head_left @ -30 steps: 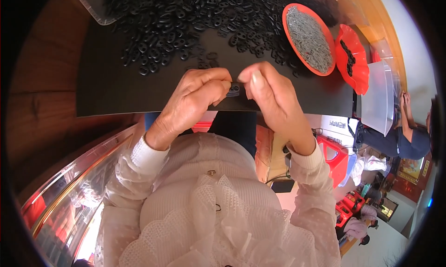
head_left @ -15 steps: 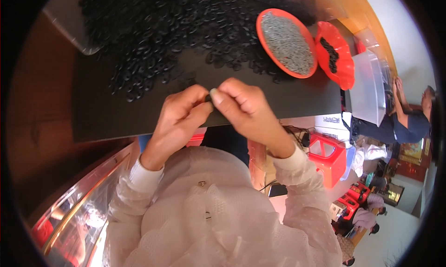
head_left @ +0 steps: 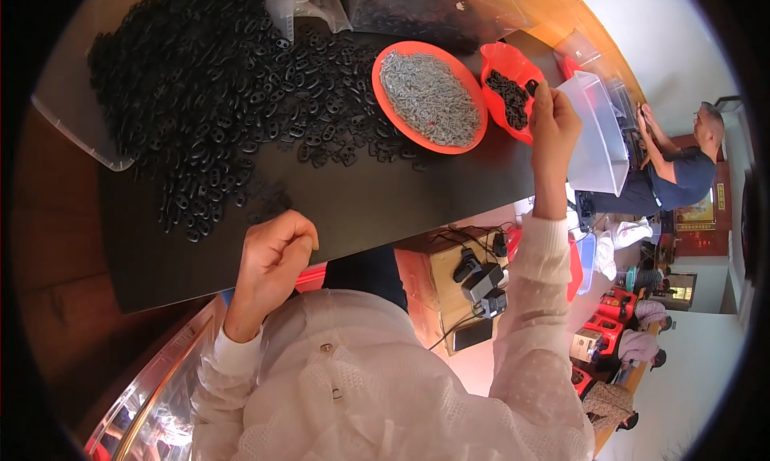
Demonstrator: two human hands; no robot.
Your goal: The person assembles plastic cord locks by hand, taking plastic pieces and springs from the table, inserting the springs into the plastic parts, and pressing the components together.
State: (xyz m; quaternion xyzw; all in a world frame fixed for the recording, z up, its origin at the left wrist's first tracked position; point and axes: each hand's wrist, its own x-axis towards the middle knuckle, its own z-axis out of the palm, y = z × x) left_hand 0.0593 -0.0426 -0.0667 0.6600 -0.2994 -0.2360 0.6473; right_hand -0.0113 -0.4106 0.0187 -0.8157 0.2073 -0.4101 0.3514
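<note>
My right hand (head_left: pixel 555 132) is raised at the right end of the dark table. Its thumb and fingertips pinch a small black plastic piece (head_left: pixel 531 86) just above a red scalloped bowl (head_left: pixel 492 60) that holds several dark pieces. My left hand (head_left: pixel 277 256) is closed at the table's near edge, fingers curled in; whatever may be inside is hidden. Beyond it spreads a big heap of black oval two-holed plastic pieces (head_left: pixel 216 100). An orange-red round plate (head_left: pixel 383 107), filled with small silvery metal pins (head_left: pixel 429 96), sits between the heap and the bowl.
Clear plastic bins (head_left: pixel 597 132) stand right of the bowl and behind the heap. Below the table edge, black power adapters (head_left: pixel 484 283) and cables lie on a wooden box. A person in dark clothes (head_left: pixel 690 176) stands at the far right; other people sit farther off.
My hands, together at the table edge before, are now apart. The right has moved to the bowl with a black piece; the left stays near the edge. The view has shifted.
</note>
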